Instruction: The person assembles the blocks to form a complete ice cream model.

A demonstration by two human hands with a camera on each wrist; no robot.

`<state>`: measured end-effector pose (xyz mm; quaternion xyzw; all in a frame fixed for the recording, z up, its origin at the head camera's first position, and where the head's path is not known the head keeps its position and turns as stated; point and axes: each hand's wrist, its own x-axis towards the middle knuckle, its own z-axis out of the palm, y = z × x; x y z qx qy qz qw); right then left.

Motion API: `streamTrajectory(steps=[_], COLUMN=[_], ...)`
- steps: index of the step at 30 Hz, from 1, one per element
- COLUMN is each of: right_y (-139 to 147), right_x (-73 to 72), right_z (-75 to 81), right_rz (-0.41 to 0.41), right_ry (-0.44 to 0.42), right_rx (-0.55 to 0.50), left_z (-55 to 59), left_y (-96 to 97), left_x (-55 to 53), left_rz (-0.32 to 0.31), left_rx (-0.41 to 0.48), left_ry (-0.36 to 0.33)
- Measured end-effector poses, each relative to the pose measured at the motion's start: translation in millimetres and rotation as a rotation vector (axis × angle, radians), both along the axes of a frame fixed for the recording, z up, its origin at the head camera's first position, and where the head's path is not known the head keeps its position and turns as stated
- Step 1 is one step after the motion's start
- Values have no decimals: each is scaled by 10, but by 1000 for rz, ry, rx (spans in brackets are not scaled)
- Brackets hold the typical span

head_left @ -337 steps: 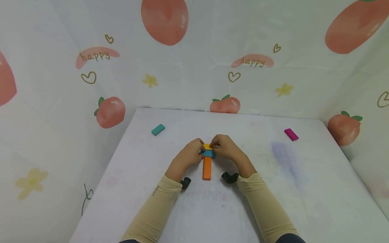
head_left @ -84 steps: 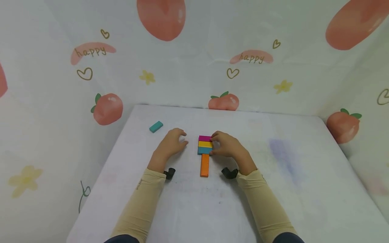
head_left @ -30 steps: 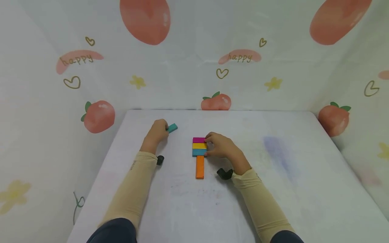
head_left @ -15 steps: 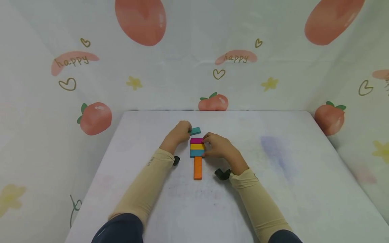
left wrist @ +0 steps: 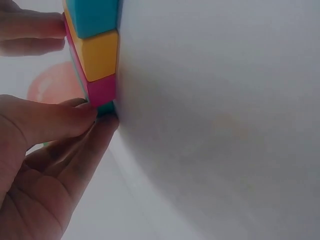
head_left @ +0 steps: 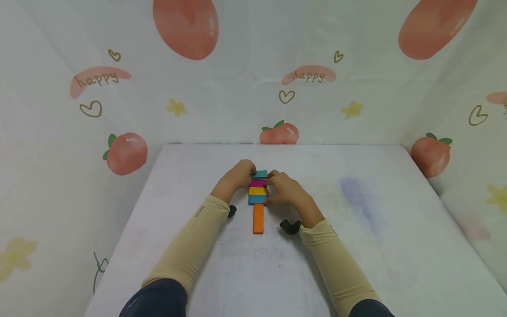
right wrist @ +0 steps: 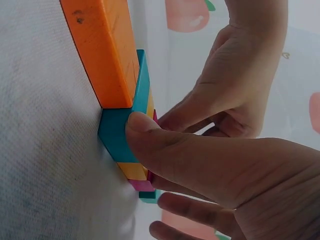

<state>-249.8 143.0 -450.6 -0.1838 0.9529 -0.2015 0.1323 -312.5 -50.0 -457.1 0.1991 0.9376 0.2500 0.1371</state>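
Observation:
In the head view an orange block (head_left: 258,219) points toward me, its far end against a crosswise blue block (head_left: 256,200). Beyond that lie a yellow block (head_left: 257,191) and a magenta block (head_left: 257,183), side by side. My left hand (head_left: 236,177) pinches a teal block (head_left: 260,174) by its left end, at the far side of the magenta one. My right hand (head_left: 288,190) holds the row at its right ends. Its thumb (right wrist: 150,135) presses the blue block; its forefinger is at the magenta one. Fingers partly hide the teal block (left wrist: 106,108) in the left wrist view.
The blocks lie on a white table (head_left: 317,264) with a bluish smudge (head_left: 362,200) on the right. A white backdrop (head_left: 245,101) printed with peaches rises behind its far edge. Black wrist cameras (head_left: 290,227) sit low beside both forearms.
The magenta block joined the row from the far right. My left hand took the teal block from the far left and brought it rightward to the row's far side. My right hand stayed there lately.

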Motion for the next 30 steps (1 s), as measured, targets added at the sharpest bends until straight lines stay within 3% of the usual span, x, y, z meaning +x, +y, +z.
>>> streamTrajectory(steps=[22, 26, 30], right_y=[17, 19, 37], right_x=[-56, -45, -42], right_z=[-18, -17, -20], right_rz=[8, 15, 18], right_ry=[-10, -26, -52], right_rx=[6, -16, -56], left_z=[29, 33, 43], left_y=[-48, -71, -94], left_x=[62, 107, 197], left_rz=[-22, -15, -49], left_rx=[-6, 1, -13], left_ry=[25, 13, 50])
